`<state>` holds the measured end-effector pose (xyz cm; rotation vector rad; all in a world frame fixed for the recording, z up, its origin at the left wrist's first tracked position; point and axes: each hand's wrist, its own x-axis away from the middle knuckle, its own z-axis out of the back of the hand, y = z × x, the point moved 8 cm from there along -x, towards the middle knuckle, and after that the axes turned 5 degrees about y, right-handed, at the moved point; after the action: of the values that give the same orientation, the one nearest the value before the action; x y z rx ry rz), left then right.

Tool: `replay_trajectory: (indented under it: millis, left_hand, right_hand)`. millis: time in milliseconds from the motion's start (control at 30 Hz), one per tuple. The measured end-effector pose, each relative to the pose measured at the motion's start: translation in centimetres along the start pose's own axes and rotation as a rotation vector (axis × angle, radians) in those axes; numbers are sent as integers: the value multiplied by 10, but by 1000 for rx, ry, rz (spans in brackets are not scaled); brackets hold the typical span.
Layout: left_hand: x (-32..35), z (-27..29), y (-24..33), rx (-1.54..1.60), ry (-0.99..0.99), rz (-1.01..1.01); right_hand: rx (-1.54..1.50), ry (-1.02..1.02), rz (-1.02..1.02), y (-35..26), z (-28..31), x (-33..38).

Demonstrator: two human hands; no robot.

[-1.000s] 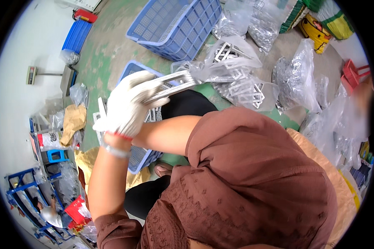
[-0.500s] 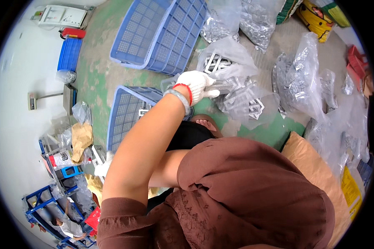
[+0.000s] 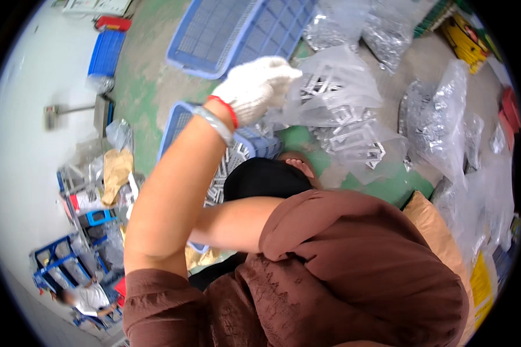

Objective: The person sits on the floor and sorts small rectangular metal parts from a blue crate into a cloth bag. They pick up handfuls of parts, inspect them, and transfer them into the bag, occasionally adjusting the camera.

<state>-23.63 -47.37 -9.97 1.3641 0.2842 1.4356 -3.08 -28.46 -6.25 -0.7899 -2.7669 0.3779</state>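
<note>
My left hand (image 3: 257,87), in a white knit glove with a red cuff, is raised between the two blue baskets and a clear plastic bag (image 3: 336,81). Its fingers are curled closed, right beside the bag's edge; what they hold is hidden. Slotted silvery metal parts (image 3: 353,130) show in and under the plastic. Below the glove stands a small blue basket (image 3: 169,134), partly behind my left forearm, with many metal parts (image 3: 234,162) inside. My right forearm (image 3: 237,222) crosses under the left arm; the fingers of that hand are hidden.
A large blue basket (image 3: 214,72) stands at the far side. Plastic bags of metal parts (image 3: 440,115) lie to the right, near a yellow sack (image 3: 466,40). A tan bag (image 3: 431,225) is beside me. Blue racks (image 3: 55,260) and another person (image 3: 87,298) are at left.
My left hand has moved up and left, from the metal parts it gripped beside the bag. The whole view has shifted, and more of the small basket's contents show.
</note>
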Motion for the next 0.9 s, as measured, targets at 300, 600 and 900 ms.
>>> replay_trajectory:
  millis: [300,600,900]
  left_hand:
    - [248,191,-9,80,945,-368]
    - [421,150,-172,413,1255,99]
    - [428,81,-199,403,1337,-123]
  right_hand:
    - [37,242,-85,4,-14,-21]
    - [-57,-137,-6,27,-30,-19]
    - [-15,-457,-183,68,-41,-5]
